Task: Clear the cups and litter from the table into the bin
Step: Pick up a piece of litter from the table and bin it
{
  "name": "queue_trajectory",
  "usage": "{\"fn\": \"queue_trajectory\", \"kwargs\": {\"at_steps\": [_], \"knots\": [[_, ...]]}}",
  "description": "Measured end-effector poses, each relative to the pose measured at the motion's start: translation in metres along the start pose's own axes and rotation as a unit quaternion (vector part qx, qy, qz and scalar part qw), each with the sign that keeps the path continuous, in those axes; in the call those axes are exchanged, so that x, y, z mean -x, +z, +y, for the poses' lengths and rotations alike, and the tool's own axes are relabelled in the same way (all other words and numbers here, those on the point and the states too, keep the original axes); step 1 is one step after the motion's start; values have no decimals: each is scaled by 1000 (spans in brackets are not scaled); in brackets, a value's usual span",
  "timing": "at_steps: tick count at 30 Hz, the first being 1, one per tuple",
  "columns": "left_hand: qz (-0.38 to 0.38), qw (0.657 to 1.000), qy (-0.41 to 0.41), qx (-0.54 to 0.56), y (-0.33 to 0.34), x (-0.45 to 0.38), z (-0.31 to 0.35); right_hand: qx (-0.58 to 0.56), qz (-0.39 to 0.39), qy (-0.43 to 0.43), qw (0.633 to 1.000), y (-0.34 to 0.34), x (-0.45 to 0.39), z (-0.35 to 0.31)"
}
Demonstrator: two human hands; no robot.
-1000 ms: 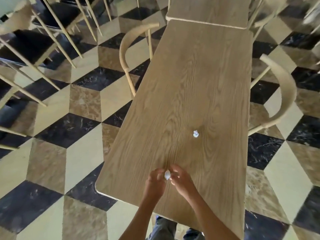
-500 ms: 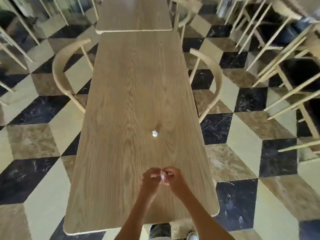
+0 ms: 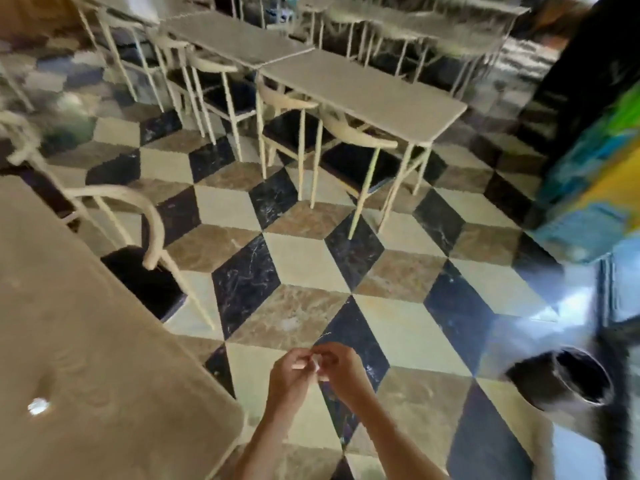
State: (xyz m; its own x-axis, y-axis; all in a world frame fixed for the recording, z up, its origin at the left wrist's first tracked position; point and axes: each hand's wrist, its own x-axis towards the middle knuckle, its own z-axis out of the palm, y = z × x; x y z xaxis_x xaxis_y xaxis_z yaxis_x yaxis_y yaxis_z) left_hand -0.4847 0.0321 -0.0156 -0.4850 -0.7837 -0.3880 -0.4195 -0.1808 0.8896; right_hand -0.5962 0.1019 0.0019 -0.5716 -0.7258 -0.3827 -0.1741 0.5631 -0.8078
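My left hand (image 3: 291,375) and my right hand (image 3: 341,367) meet over the tiled floor, both pinching one small white scrap of paper (image 3: 316,362) between the fingertips. The wooden table (image 3: 86,341) lies to my left, and a second white paper scrap (image 3: 38,406) rests on it near its close corner. A round bin (image 3: 568,379) with a dark inside stands on the floor at the lower right, well apart from my hands. The view is blurred.
A pale wooden chair (image 3: 138,216) stands beside the table. More tables (image 3: 363,91) and chairs fill the far side of the room. A brightly painted wall (image 3: 595,174) rises at the right, with patterned floor tiles between.
The view has swung right, off the table and over the floor, and the bin has come into sight. My hands still hold the scrap; the other scrap stays on the table.
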Motion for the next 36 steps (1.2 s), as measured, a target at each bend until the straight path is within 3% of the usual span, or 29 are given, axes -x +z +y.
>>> {"fn": "queue_trajectory", "kwargs": {"at_steps": [7, 14, 26, 32, 36], "knots": [[-134, 989, 27, -53, 228, 18, 81, -63, 147, 27, 987, -205, 26, 113], [-265, 954, 87, -106, 415, 29, 130, -162, 288, 71, 941, -359, 62, 206], [-461, 867, 104, -158, 700, -13, 194, -230, 459, 181, 838, -571, 32, 322], [-510, 834, 94, -187, 808, -18, 218, -270, 500, 237, 788, -649, 19, 375], [-526, 824, 55, -205, 868, -27, 210, -263, 503, 253, 783, -681, 8, 419]]}}
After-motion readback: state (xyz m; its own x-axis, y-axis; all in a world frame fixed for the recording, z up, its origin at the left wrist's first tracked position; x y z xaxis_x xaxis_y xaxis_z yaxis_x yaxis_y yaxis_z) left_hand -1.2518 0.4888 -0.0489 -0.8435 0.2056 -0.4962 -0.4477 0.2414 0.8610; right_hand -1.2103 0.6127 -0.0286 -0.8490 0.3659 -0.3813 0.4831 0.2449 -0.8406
